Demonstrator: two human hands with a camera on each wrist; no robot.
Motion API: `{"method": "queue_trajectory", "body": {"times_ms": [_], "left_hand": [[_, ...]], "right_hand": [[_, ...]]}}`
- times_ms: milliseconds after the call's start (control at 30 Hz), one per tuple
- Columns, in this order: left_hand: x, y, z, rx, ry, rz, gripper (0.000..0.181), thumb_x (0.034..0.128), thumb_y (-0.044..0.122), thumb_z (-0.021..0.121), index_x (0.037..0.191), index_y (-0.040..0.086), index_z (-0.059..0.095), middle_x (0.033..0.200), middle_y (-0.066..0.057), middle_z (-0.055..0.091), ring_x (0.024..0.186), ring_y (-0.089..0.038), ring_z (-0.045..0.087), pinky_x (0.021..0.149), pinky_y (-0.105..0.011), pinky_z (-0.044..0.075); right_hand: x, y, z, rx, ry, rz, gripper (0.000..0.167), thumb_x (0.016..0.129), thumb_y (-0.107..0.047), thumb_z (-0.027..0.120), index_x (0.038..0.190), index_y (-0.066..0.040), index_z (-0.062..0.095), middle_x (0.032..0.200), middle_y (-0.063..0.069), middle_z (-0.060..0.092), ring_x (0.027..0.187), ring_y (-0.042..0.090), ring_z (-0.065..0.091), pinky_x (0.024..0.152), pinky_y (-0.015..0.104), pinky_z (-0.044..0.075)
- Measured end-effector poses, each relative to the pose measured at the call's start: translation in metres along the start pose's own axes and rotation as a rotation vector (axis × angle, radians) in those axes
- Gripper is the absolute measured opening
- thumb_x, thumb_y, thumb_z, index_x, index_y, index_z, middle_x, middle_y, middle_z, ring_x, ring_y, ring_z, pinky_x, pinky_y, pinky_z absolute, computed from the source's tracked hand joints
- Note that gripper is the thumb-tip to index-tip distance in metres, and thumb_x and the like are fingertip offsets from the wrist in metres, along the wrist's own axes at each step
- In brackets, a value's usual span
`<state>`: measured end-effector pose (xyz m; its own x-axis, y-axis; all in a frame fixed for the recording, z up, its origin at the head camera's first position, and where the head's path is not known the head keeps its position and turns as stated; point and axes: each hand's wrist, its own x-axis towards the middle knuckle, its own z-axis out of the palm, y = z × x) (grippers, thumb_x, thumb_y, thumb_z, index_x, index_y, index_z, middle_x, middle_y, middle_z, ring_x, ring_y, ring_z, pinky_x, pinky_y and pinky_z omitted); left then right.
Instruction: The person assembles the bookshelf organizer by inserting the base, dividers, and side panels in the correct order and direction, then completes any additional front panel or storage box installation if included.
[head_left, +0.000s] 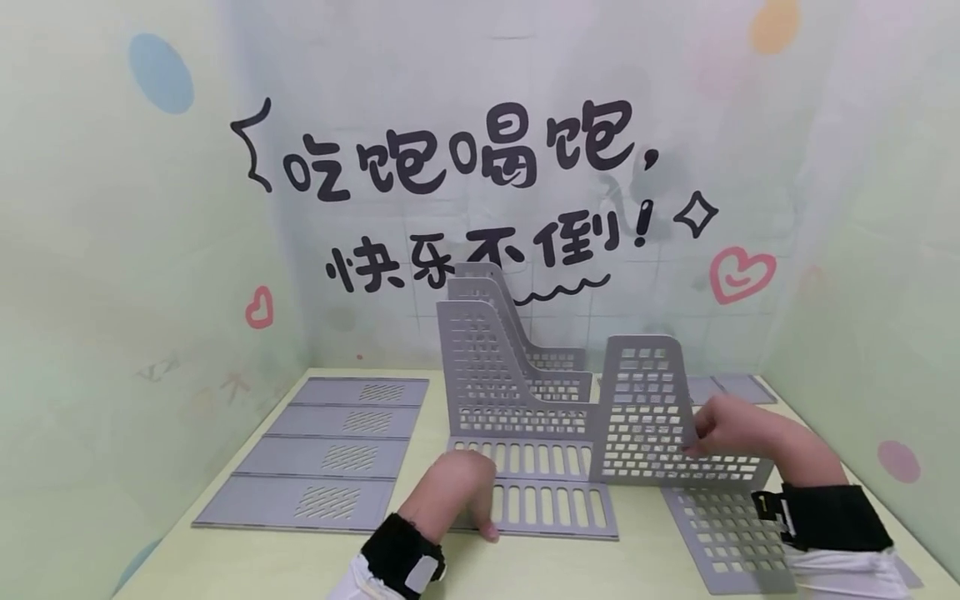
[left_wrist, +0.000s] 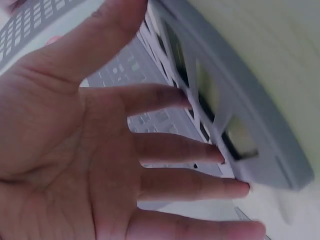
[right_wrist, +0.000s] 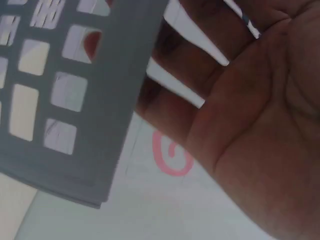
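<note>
In the head view, my left hand (head_left: 459,483) rests on the near left part of a grey slotted base panel (head_left: 555,532). The left wrist view shows its fingers stretched out straight, with fingertips touching the slotted panel's edge (left_wrist: 260,120). Upright file-holder dividers (head_left: 454,312), grey and full of holes, rise in a row from the back of the base. My right hand (head_left: 738,429) pinches the edge of a separate perforated side panel (head_left: 613,375), held upright at the base's right side. Seen from the right wrist, the fingers curl behind that panel (right_wrist: 115,100).
Several flat grey panels (head_left: 330,450) with slanted slots lie side by side on the left of the pale table (head_left: 247,567). A loose perforated panel (head_left: 750,583) lies at the near right. More grey panels (head_left: 705,390) lie at the back right. Decorated walls enclose three sides.
</note>
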<state>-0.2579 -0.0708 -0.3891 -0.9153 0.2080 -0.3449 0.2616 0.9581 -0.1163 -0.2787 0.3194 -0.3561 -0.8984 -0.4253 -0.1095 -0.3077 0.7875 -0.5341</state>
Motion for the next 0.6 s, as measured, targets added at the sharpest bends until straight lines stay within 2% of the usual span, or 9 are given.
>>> {"method": "queue_trajectory", "body": {"times_ms": [67,167,233,267,367,467,500,600], "left_hand": [[0.002,-0.009,-0.002,-0.054,0.008,0.034,0.058,0.0705,0.048,0.099,0.108,0.010,0.076,0.108,-0.004,0.075,0.101,-0.020,0.070,0.100,-0.038,0.059],[0.006,-0.025,-0.007,-0.174,-0.006,0.073,0.064,0.0759,0.038,0.097,0.129,0.012,0.073,0.131,-0.006,0.073,0.122,-0.025,0.068,0.110,-0.043,0.055],[0.009,-0.035,-0.010,-0.230,-0.010,0.078,0.070,0.0785,0.034,0.095,0.140,0.013,0.068,0.144,-0.008,0.068,0.133,-0.028,0.064,0.114,-0.047,0.053],[0.010,-0.039,-0.010,-0.253,-0.013,0.071,0.073,0.0800,0.034,0.094,0.144,0.013,0.065,0.150,-0.011,0.064,0.135,-0.029,0.062,0.111,-0.049,0.055],[0.013,-0.047,-0.010,-0.297,-0.011,0.016,0.054,0.0823,0.032,0.093,0.125,0.007,0.070,0.129,-0.015,0.070,0.110,-0.031,0.071,0.085,-0.046,0.064],[0.015,-0.051,-0.008,-0.367,-0.035,-0.045,0.034,0.0858,0.026,0.091,0.099,0.006,0.066,0.098,-0.013,0.069,0.076,-0.028,0.070,0.059,-0.038,0.061],[0.015,-0.052,-0.007,-0.381,-0.042,-0.053,0.032,0.0864,0.025,0.090,0.091,0.007,0.063,0.088,-0.011,0.066,0.069,-0.027,0.069,0.056,-0.036,0.059],[0.017,-0.051,-0.005,-0.402,-0.059,-0.041,0.030,0.0879,0.019,0.088,0.085,0.007,0.061,0.080,-0.009,0.064,0.060,-0.023,0.066,0.054,-0.031,0.056]], "right_hand": [[-0.003,0.010,0.001,-0.042,0.001,0.044,0.009,0.084,-0.004,0.080,0.076,-0.006,0.077,0.065,-0.005,0.061,0.063,0.011,0.045,0.060,0.025,0.040],[-0.008,0.021,0.002,-0.067,0.003,0.096,0.013,0.081,0.000,0.079,0.071,-0.007,0.074,0.062,-0.008,0.047,0.061,0.011,0.036,0.058,0.025,0.032],[-0.009,0.026,0.001,-0.072,0.002,0.111,0.013,0.081,0.001,0.078,0.071,-0.006,0.074,0.062,-0.008,0.045,0.061,0.011,0.034,0.057,0.025,0.031],[-0.009,0.028,0.001,-0.068,0.000,0.106,0.011,0.081,0.002,0.077,0.073,-0.005,0.076,0.062,-0.008,0.048,0.061,0.012,0.035,0.057,0.026,0.031],[-0.008,0.028,0.000,-0.048,-0.012,0.093,0.008,0.082,0.001,0.077,0.076,-0.005,0.079,0.065,-0.007,0.053,0.061,0.011,0.036,0.057,0.025,0.032],[-0.004,0.024,0.002,-0.032,-0.036,0.062,0.009,0.083,0.000,0.078,0.075,-0.004,0.078,0.064,-0.008,0.051,0.061,0.011,0.033,0.057,0.025,0.031],[-0.002,0.021,0.004,-0.021,-0.045,0.051,0.010,0.085,-0.001,0.078,0.075,-0.004,0.077,0.064,-0.008,0.048,0.061,0.011,0.033,0.058,0.025,0.031],[0.004,0.012,0.010,-0.006,-0.070,0.004,0.020,0.089,-0.006,0.079,0.070,-0.004,0.071,0.062,-0.009,0.037,0.061,0.010,0.030,0.057,0.024,0.029]]}}
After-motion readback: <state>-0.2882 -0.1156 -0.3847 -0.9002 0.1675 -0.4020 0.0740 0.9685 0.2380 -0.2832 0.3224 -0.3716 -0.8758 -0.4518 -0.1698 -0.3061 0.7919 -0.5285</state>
